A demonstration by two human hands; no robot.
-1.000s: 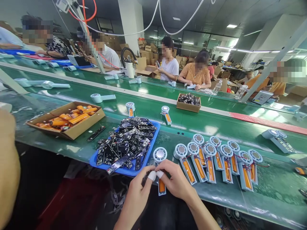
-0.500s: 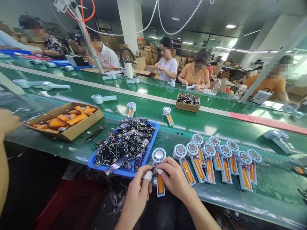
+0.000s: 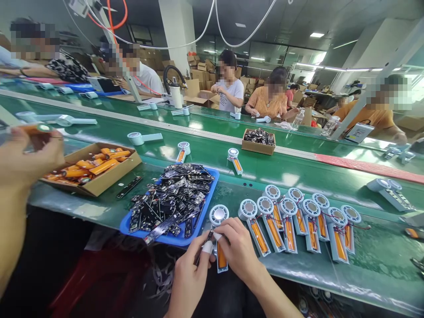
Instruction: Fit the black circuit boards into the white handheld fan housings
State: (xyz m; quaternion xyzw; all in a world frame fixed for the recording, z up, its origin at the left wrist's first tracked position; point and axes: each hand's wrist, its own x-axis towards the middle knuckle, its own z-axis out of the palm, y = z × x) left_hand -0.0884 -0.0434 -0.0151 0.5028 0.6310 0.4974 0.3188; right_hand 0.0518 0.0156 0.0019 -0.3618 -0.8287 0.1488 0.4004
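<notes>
At the near edge of the bench my left hand [image 3: 190, 269] is closed on a small black circuit board [image 3: 210, 235], with white wrapping on the thumb. Beside it my right hand [image 3: 241, 251] is closed in a pinch, a white cover on one fingertip. Whatever lies between those right fingers is too small to make out. Just behind and under both hands is a light-blue handheld fan housing [image 3: 219, 212]. An orange battery [image 3: 222, 260] shows in its handle, partly covered by my right fingers.
A blue tray [image 3: 214, 185] heaped with circuit boards stands left of my hands, beyond it a cardboard box [image 3: 109, 183] of orange batteries. Several fan housings [image 3: 289, 221] stand to the right. At far left another person's hand [image 3: 36, 152] holds a battery. Co-workers sit across the green belt [image 3: 205, 143].
The circuit board in my left hand now points up more visibly. The other person's hand at left has come in over the box with a battery. My right hand has barely moved.
</notes>
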